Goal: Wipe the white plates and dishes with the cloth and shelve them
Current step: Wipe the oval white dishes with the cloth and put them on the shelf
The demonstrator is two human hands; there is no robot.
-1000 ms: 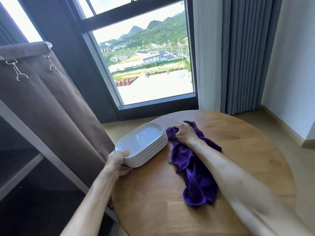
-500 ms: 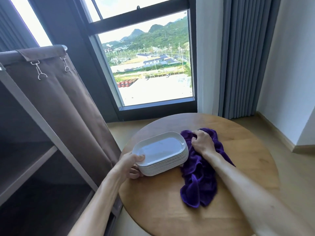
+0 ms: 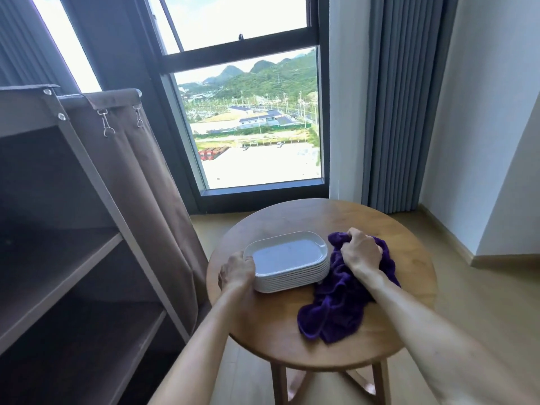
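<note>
Beside a tall window with grey curtains, the head view looks down on a round wooden table (image 3: 292, 343) that carries the task's things, with a brown fabric-covered shelf unit (image 3: 87, 258) standing open just to its left. On the table sits a stack of white plates (image 3: 290, 263), oblong with rounded corners, its long axis running left to right across the view and tilted slightly up toward the right. Touching the stack's right end lies the purple cloth (image 3: 336, 311), bunched and trailing toward the near edge of the table. At the stack's left short end, the left hand (image 3: 236, 271) has its fingers curled round the rim of the plates, thumb up at the top edge; whether it holds only the top plate or several I cannot tell. On the far part of the cloth, the right hand (image 3: 362, 254) is clenched on a gathered fold, knuckles up, just beside the stack's right end. So the plates lie between the two hands, the cloth hand to their right and the holding hand to their left, and the shelves lie further left again, on the side of the left hand. My judgement is that the wiping has not begun: the top plate's face is bare, and the next move seems to call for the right hand to bring the cloth leftward over the plate while the left steadies or lifts it
</note>
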